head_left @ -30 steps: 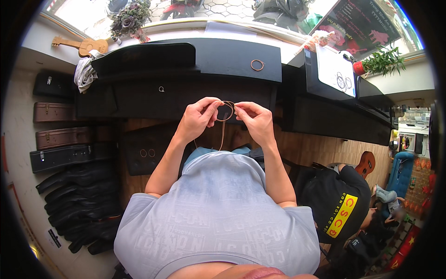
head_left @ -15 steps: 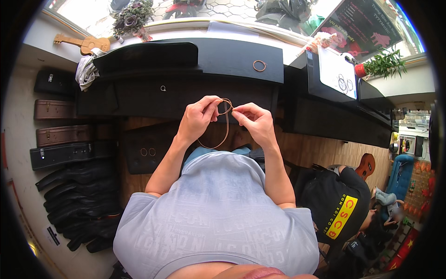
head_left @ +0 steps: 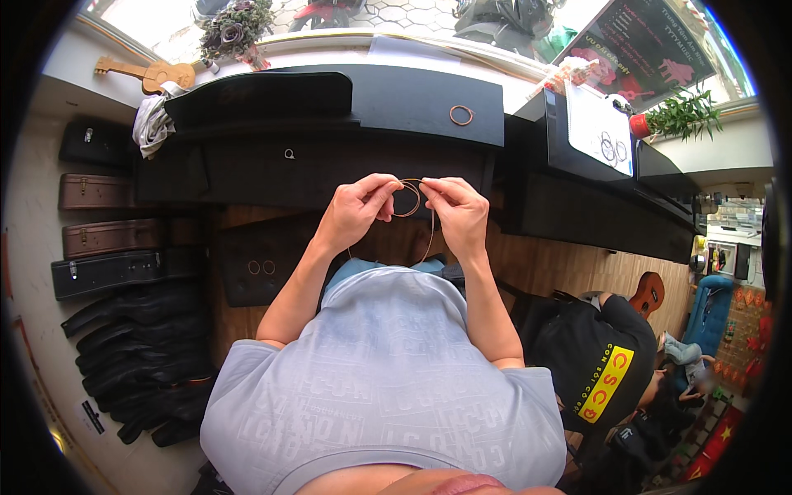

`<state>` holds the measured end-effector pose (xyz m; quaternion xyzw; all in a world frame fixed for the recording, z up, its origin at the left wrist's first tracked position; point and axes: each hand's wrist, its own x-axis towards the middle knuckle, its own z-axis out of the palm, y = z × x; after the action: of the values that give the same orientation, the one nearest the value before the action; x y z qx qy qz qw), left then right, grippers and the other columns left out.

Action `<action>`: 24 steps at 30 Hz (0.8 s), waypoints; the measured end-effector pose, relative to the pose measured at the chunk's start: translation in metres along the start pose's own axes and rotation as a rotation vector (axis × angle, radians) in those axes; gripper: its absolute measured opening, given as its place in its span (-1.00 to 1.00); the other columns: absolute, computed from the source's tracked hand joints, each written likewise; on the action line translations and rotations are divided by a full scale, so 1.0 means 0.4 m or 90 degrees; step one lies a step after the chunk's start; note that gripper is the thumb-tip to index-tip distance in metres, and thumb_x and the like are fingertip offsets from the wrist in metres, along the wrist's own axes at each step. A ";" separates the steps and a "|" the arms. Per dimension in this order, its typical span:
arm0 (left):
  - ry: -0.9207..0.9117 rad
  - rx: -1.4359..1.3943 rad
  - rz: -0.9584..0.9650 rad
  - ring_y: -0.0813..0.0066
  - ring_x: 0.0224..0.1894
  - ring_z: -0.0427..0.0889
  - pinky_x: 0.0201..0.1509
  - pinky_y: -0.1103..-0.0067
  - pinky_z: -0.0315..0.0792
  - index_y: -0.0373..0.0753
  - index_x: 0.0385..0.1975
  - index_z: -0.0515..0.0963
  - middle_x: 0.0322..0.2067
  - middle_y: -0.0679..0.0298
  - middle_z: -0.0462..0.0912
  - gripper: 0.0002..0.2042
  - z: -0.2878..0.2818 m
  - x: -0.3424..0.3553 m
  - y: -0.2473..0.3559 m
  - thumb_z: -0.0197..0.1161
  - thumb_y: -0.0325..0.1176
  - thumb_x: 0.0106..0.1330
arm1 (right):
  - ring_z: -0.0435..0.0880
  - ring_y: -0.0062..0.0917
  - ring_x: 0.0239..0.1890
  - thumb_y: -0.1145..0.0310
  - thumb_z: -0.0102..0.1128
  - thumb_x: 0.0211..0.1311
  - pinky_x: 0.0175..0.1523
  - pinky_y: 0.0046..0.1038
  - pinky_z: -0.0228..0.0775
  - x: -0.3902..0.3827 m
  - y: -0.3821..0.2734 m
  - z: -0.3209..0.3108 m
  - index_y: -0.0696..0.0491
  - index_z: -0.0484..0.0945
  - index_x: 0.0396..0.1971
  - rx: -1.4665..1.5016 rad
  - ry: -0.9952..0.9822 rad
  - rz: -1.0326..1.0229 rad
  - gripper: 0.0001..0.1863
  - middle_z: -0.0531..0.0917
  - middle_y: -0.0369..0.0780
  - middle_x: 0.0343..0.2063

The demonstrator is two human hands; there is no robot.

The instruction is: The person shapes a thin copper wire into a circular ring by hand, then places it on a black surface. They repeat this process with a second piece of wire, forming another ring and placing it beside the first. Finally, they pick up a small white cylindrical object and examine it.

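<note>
At centre frame, left hand point(head_left: 363, 206) and right hand point(head_left: 458, 212), both pinched closed, grip 1 brown cord point(head_left: 419, 199), looped between them, slack hanging below. Upper frame, right of centre: 1 brown ring point(head_left: 462, 125) on black bench point(head_left: 404, 103).

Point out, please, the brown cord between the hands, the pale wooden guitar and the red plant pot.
Brown cord point(head_left: 419, 200): head view, on the right side of its loop.
Pale wooden guitar point(head_left: 167, 78): head view, on its body.
Red plant pot point(head_left: 639, 125): head view, on its side.
</note>
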<state>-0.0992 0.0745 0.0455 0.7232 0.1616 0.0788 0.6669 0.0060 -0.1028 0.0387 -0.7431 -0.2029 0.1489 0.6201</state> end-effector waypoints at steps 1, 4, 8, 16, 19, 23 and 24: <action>-0.005 -0.015 -0.010 0.64 -0.49 0.64 -0.35 0.65 0.58 -0.32 -0.07 0.69 -0.52 0.30 0.68 -0.82 0.003 0.000 -0.003 0.19 -0.38 0.57 | 0.78 -0.61 -0.30 0.52 0.41 0.30 -0.20 -0.60 0.61 -0.001 0.013 0.003 0.18 0.79 -0.13 0.035 -0.015 0.038 -0.83 0.78 -0.18 -0.22; 0.001 -0.013 0.023 0.63 -0.47 0.67 -0.32 0.64 0.61 -0.34 -0.06 0.68 -0.51 0.30 0.69 -0.81 0.014 -0.001 -0.009 0.19 -0.37 0.57 | 0.81 -0.53 -0.18 0.52 0.36 0.37 -0.04 -0.53 0.69 -0.003 0.029 0.011 0.26 0.73 -0.03 0.188 -0.064 0.154 -0.77 0.78 -0.11 -0.13; 0.027 0.027 0.045 0.60 -0.43 0.70 -0.28 0.62 0.64 -0.36 -0.05 0.67 -0.49 0.29 0.70 -0.80 0.017 0.000 -0.002 0.19 -0.38 0.58 | 0.79 -0.49 -0.08 0.46 0.34 0.42 0.12 -0.48 0.66 0.000 0.035 0.017 0.31 0.67 0.05 0.360 -0.102 0.205 -0.70 0.79 -0.11 -0.13; -0.004 -0.041 0.024 0.58 -0.43 0.68 -0.28 0.62 0.64 -0.36 -0.05 0.66 -0.48 0.30 0.66 -0.79 0.003 0.019 -0.026 0.16 -0.37 0.59 | 0.75 -0.49 -0.05 0.41 0.39 0.39 0.16 -0.42 0.61 0.001 0.067 -0.005 0.26 0.69 0.03 0.321 -0.253 0.203 -0.69 0.77 -0.16 -0.14; -0.043 -0.127 -0.022 0.58 -0.43 0.66 -0.29 0.61 0.64 -0.37 -0.05 0.66 -0.48 0.30 0.64 -0.78 -0.002 0.024 -0.030 0.16 -0.35 0.60 | 0.73 -0.51 -0.06 0.40 0.40 0.38 0.16 -0.42 0.57 0.004 0.072 -0.014 0.23 0.71 0.00 0.511 -0.316 0.223 -0.72 0.76 -0.18 -0.16; -0.043 -0.186 -0.035 0.63 -0.44 0.67 -0.29 0.65 0.62 -0.36 -0.06 0.68 -0.48 0.33 0.67 -0.77 0.000 0.025 -0.032 0.19 -0.32 0.59 | 0.72 -0.50 -0.04 0.39 0.40 0.37 0.17 -0.42 0.56 0.005 0.065 -0.006 0.21 0.73 -0.04 0.695 -0.342 0.213 -0.74 0.76 -0.19 -0.17; -0.035 -0.179 -0.028 0.63 -0.43 0.67 -0.29 0.65 0.62 -0.36 -0.06 0.68 -0.48 0.33 0.67 -0.77 0.000 0.024 -0.032 0.19 -0.32 0.59 | 0.72 -0.51 -0.05 0.38 0.41 0.37 0.15 -0.43 0.57 0.006 0.063 -0.006 0.21 0.73 -0.06 0.656 -0.319 0.222 -0.75 0.75 -0.18 -0.16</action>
<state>-0.0918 0.0783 0.0319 0.6207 0.1466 0.0663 0.7673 0.0122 -0.1076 0.0146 -0.3111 -0.1196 0.4981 0.8005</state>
